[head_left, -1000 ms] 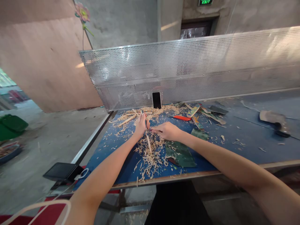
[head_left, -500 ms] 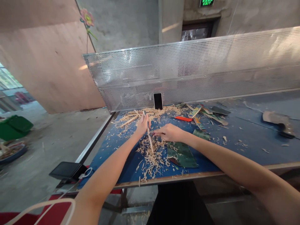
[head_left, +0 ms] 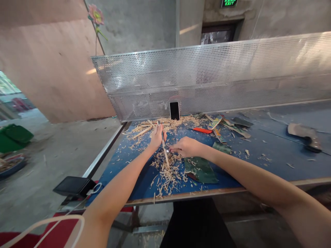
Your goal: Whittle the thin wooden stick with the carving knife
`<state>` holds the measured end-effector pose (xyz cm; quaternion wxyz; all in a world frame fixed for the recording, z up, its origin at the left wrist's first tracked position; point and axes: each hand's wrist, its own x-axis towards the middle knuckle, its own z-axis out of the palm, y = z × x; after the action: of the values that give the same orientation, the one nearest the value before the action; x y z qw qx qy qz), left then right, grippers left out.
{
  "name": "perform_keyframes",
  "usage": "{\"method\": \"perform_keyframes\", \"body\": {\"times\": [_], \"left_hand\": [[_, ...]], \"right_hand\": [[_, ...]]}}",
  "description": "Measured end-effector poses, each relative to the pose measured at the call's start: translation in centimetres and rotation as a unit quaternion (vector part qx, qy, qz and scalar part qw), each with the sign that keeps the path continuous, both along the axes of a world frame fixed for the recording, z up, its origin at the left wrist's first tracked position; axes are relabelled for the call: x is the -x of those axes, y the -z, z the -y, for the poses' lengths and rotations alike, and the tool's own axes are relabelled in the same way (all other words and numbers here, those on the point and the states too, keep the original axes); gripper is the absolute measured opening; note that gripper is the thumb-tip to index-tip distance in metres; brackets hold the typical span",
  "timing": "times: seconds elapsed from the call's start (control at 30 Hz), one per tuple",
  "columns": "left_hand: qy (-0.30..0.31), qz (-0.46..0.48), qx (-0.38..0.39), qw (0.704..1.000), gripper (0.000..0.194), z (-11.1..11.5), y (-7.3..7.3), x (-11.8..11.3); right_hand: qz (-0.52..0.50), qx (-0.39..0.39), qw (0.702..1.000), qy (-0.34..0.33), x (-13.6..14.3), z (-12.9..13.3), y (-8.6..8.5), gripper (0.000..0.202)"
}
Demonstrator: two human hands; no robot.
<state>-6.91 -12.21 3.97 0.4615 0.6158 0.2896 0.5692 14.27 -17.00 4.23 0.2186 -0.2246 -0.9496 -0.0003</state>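
My left hand [head_left: 156,137] is closed around a thin pale wooden strip [head_left: 165,153], which slants down toward the table's near edge. The strip's lower end lies over a heap of curled wood shavings [head_left: 169,175]. Just right of the strip, my right hand [head_left: 186,147] is closed with its fingertips close to the wood. A small shiny metal blade [head_left: 167,150] shows at those fingertips; its handle is hidden by the hand. Under the right wrist lies a dark green cloth-like sheet [head_left: 203,171], with shavings scattered over it.
Behind the hands, a phone [head_left: 174,111] leans against a perforated metal screen [head_left: 165,79]. An orange-handled tool [head_left: 202,130] and colourful scrap strips [head_left: 219,129] lie to the right. Farther right is a cleaver-like blade [head_left: 301,133]. A black device [head_left: 73,186] sits at the left edge.
My right fingertips have shifted slightly down along the strip, and the metal glints more clearly. The left hand keeps its hold on the strip. The view has moved only slightly.
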Motion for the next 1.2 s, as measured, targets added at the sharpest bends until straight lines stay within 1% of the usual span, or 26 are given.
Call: {"method": "perform_keyframes", "body": {"times": [0.07,0.1,0.17,0.27,0.4,0.5,0.67,0.83,0.93,1.03,1.1,1.2], "left_hand": [[-0.001,0.006,0.006,1.000,0.054,0.0,-0.1,0.0],[-0.002,0.007,0.007,1.000,0.054,-0.1,-0.2,0.0],[-0.005,0.009,0.006,1.000,0.054,-0.1,-0.3,0.1],[-0.002,0.016,0.006,1.000,0.054,-0.1,-0.2,0.2],[0.014,0.037,0.009,0.999,0.052,-0.1,0.0,0.4],[0.016,0.047,0.022,0.999,0.051,-0.1,0.2,0.3],[0.013,0.056,0.048,0.997,0.050,-0.3,0.5,0.2],[0.009,0.057,0.030,0.998,0.051,-0.3,0.6,0.4],[0.009,0.068,0.036,0.997,0.055,-0.3,0.7,0.3],[0.020,0.085,0.035,0.996,0.054,-0.3,0.8,0.3],[0.027,0.096,0.033,0.994,0.052,-0.3,0.8,0.3],[0.031,0.099,0.030,0.994,0.052,-0.3,0.5,0.5]], "right_hand": [[-0.009,-0.003,1.000,-0.025,-0.3,0.0,-0.3,0.032],[-0.025,-0.009,0.999,-0.022,-0.4,-0.1,-0.3,0.034],[-0.056,-0.027,0.998,0.006,-0.3,-0.2,-0.1,0.036],[-0.053,-0.060,0.996,0.048,0.1,-0.5,0.9,0.035],[-0.045,-0.070,0.995,0.060,0.7,-0.6,2.0,0.036],[-0.040,-0.058,0.996,0.053,0.7,-0.4,1.7,0.037],[-0.003,-0.049,0.999,0.010,0.3,0.0,1.1,0.032],[-0.070,-0.064,0.994,0.055,0.7,-0.1,1.7,0.035],[-0.061,-0.066,0.994,0.063,1.1,-0.3,2.1,0.036],[-0.053,-0.067,0.994,0.066,1.2,-0.2,2.3,0.037],[-0.042,-0.067,0.995,0.053,1.1,0.0,2.2,0.036],[-0.008,-0.071,0.997,0.008,0.8,0.3,2.2,0.032]]}}
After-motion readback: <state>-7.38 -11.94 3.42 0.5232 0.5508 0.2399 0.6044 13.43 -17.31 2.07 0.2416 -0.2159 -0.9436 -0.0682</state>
